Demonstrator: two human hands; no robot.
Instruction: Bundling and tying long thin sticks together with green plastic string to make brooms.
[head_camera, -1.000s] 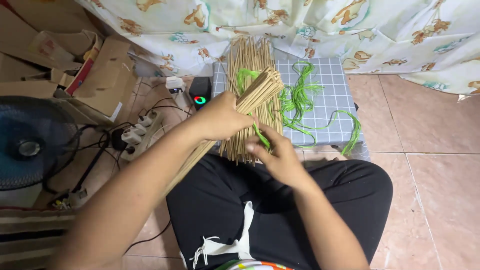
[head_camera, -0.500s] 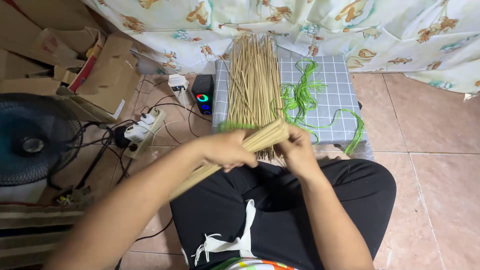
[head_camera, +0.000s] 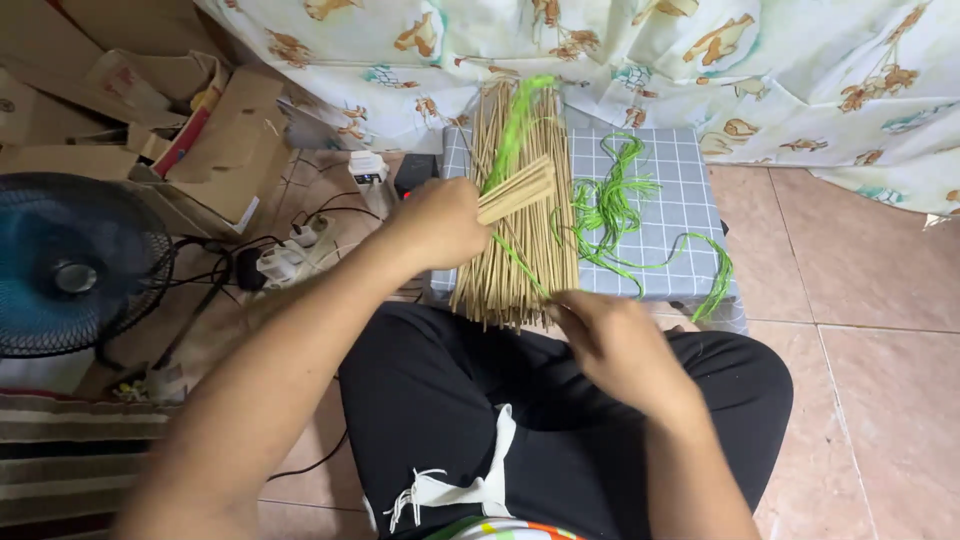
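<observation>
The left hand (head_camera: 445, 222) is clamped on a small stick bundle (head_camera: 515, 190); the right hand (head_camera: 610, 340) pinches green string (head_camera: 520, 262), pulling toward 5 o'clock; tying looks half done

Matt wooden sticks (head_camera: 520, 250), glossy green plastic strips (head_camera: 605, 200).

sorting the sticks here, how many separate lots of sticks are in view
2: a small bundle in the left hand, and a big pile on the checked stool. More may lie underneath.

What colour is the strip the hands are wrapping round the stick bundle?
Bright green strip, running from the bundle to the right hand; clearest in the head view.
</observation>
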